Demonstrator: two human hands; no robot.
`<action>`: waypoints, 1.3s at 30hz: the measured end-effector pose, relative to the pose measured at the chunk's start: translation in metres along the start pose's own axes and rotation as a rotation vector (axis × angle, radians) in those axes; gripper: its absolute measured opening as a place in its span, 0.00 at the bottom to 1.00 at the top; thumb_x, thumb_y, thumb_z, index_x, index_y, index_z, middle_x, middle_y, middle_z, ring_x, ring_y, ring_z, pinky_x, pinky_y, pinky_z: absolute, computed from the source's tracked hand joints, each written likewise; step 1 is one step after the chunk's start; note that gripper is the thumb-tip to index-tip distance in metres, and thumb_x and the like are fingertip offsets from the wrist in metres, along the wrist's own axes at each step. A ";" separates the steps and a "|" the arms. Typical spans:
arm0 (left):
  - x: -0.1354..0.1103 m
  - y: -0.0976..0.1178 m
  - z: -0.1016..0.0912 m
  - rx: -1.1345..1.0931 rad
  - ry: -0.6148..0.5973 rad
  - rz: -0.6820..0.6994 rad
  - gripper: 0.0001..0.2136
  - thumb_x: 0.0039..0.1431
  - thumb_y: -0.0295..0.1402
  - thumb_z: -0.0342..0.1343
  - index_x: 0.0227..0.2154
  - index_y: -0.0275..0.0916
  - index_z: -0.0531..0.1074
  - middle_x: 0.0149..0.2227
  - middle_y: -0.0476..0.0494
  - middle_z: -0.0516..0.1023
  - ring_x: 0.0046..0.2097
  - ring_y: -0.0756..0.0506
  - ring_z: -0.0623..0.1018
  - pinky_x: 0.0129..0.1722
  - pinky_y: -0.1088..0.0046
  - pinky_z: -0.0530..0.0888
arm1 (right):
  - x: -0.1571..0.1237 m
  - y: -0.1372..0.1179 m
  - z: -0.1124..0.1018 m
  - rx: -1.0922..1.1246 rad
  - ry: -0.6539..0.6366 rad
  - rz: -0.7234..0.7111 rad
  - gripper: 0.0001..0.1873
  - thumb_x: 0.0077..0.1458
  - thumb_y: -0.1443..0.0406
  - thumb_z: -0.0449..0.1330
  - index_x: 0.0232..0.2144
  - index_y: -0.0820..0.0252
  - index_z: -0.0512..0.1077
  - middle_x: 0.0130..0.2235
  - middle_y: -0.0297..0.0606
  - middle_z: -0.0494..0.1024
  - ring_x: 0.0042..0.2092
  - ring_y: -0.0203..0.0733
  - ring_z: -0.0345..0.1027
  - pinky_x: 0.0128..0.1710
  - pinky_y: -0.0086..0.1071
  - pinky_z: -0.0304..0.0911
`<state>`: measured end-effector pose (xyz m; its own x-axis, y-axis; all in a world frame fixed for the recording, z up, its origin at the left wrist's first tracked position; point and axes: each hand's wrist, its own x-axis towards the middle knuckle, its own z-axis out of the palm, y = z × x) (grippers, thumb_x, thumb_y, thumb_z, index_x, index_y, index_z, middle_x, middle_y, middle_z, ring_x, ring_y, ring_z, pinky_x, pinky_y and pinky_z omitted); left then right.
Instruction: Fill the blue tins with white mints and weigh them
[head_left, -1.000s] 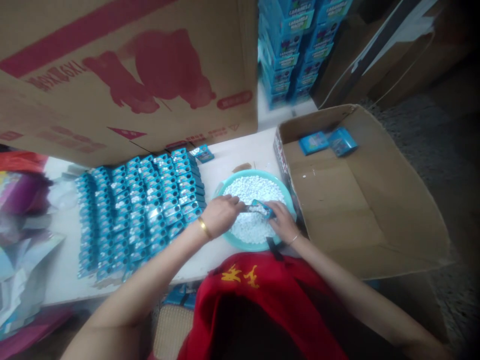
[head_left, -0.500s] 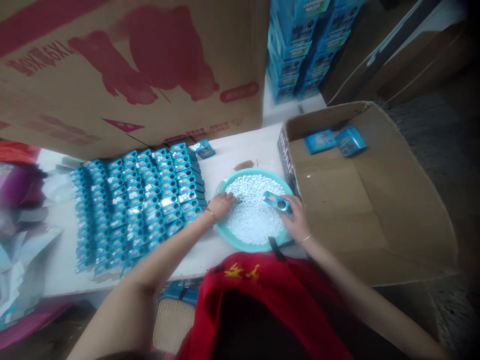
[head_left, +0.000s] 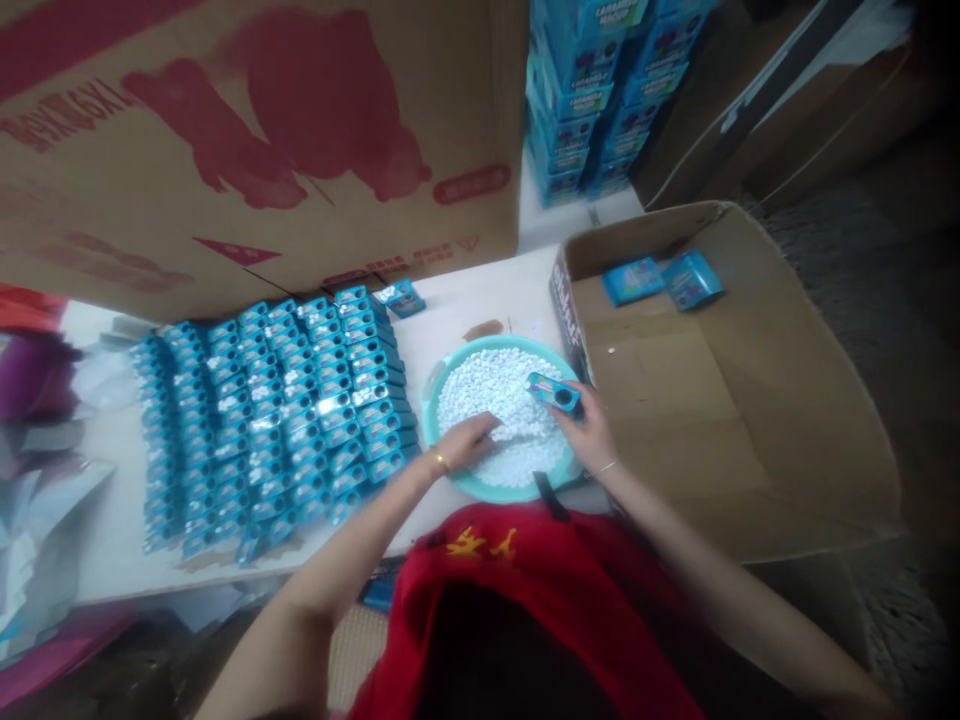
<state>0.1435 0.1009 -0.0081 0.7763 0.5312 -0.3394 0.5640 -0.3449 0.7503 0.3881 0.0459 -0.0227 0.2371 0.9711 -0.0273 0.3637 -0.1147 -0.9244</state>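
Observation:
A light-turquoise basin full of small white pellets that look like candies stands on the table in front of me. My left hand is over its left side, fingers drawn together with the tips down at the pellets; what lies between them is hidden. At the right rim my right hand is closed around a small blue carton with a dark round spot, tilted above the pellets. To the left stand rows of similar small blue cartons, with white pellets showing on many.
A large cardboard box with red print stands behind the rows. On the right, an open cardboard box holds two blue packs. Stacked blue boxes stand at the back. One carton sits apart from the rows.
My left hand has moved from the basin's left rim rightward and nearer to me, further over the pellets. My right hand still holds the carton in nearly the same place.

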 end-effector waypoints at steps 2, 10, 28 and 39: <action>-0.012 0.014 -0.028 0.038 0.029 0.030 0.11 0.62 0.33 0.47 0.45 0.35 0.66 0.40 0.40 0.72 0.40 0.46 0.72 0.43 0.70 0.70 | -0.001 -0.001 0.001 -0.039 -0.041 -0.057 0.19 0.54 0.62 0.57 0.49 0.54 0.65 0.48 0.43 0.69 0.52 0.49 0.63 0.54 0.45 0.59; -0.007 0.094 -0.089 0.560 -0.111 -0.120 0.09 0.64 0.32 0.44 0.42 0.36 0.66 0.40 0.40 0.71 0.41 0.45 0.73 0.37 0.70 0.71 | -0.012 -0.006 0.018 -0.160 -0.201 -0.278 0.29 0.47 0.76 0.50 0.52 0.56 0.64 0.48 0.44 0.67 0.53 0.50 0.61 0.55 0.49 0.61; 0.009 0.016 -0.055 0.758 -0.035 -0.347 0.11 0.63 0.25 0.43 0.45 0.35 0.67 0.42 0.39 0.70 0.43 0.44 0.71 0.42 0.67 0.69 | -0.011 0.002 0.007 -0.106 -0.067 -0.198 0.21 0.53 0.69 0.54 0.50 0.56 0.66 0.47 0.44 0.69 0.51 0.49 0.64 0.52 0.46 0.63; 0.013 -0.022 0.045 0.115 -0.064 -0.147 0.14 0.58 0.24 0.48 0.47 0.35 0.66 0.45 0.39 0.72 0.47 0.44 0.71 0.50 0.67 0.68 | 0.007 0.007 0.005 -0.084 0.031 -0.115 0.18 0.55 0.60 0.59 0.49 0.55 0.67 0.46 0.42 0.71 0.48 0.48 0.67 0.49 0.44 0.64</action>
<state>0.1543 0.0807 -0.0546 0.6970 0.5338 -0.4787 0.6986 -0.3551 0.6212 0.3873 0.0532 -0.0313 0.2172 0.9720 0.0897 0.4635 -0.0219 -0.8858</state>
